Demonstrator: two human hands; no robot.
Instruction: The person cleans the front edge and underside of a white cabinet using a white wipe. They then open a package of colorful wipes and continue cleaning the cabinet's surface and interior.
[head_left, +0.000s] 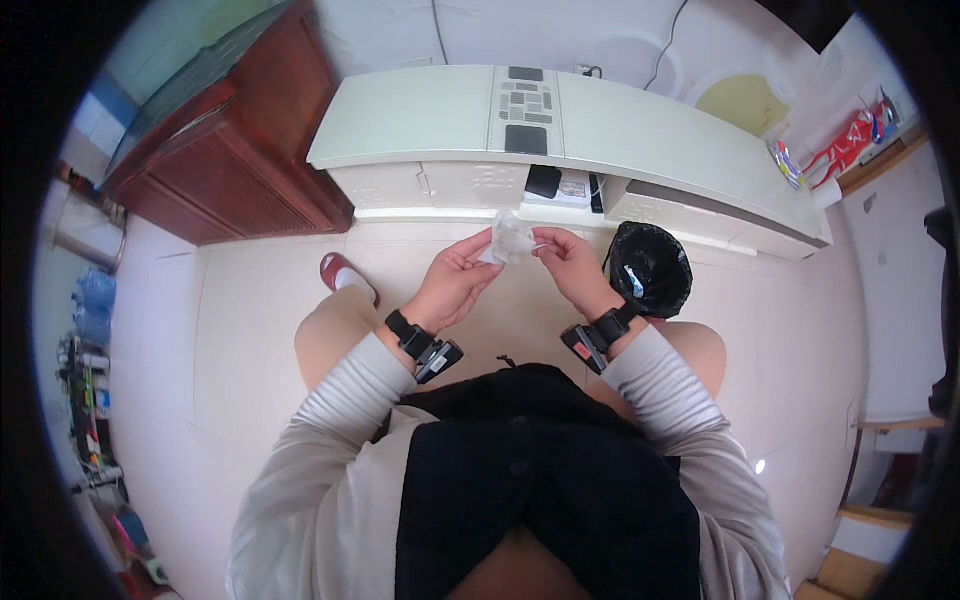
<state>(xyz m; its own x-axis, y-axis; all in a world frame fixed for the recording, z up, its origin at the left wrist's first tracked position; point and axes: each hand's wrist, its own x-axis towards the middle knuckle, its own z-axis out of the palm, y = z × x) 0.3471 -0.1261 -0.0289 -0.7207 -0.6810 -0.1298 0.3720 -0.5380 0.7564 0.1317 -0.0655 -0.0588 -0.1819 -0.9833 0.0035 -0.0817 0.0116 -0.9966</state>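
A crumpled, thin whitish piece, plastic film or tissue (511, 238), is held up between both hands above the floor. My left hand (454, 283) pinches its left side between thumb and fingers. On the other side, my right hand (576, 270) grips its right edge, where a small white tip shows at the fingertips. What the crumpled piece may wrap cannot be made out. Just right of my right hand stands a bin lined with a black plastic bag (671, 259), with a small white-and-blue scrap (634, 282) inside.
A long white low cabinet (420, 124) runs along the wall ahead, its open niche holding a white box (559, 190) and dark devices. A reddish-brown wooden cabinet (225, 157) stands at left. Blue plastic bottles (94, 304) are at far left; a red package (847, 142) lies far right.
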